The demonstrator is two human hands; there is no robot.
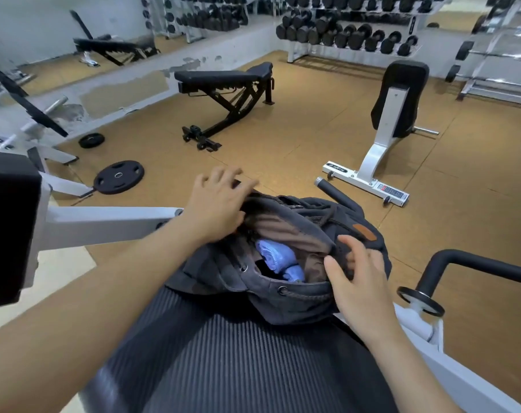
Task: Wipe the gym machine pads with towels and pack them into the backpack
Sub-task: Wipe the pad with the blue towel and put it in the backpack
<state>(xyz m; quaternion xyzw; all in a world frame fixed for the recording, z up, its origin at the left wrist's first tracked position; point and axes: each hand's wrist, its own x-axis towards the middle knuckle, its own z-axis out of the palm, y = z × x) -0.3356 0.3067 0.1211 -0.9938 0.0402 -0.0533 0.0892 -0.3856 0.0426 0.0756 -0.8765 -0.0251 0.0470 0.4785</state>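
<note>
A dark grey backpack lies open on the far end of a ribbed black machine pad. Inside its brown-lined mouth sit two rolled blue towels. My left hand grips the far left rim of the opening, thumb tucked inside against the lining. My right hand is at the near right rim, its thumb and fingers curled on the fabric edge. A tan leather patch shows on the bag's front.
White machine frame arm runs left of the bag; a black handle juts out at right. Two weight plates lie on the brown floor. A black bench, a white seat stand and dumbbell racks stand beyond.
</note>
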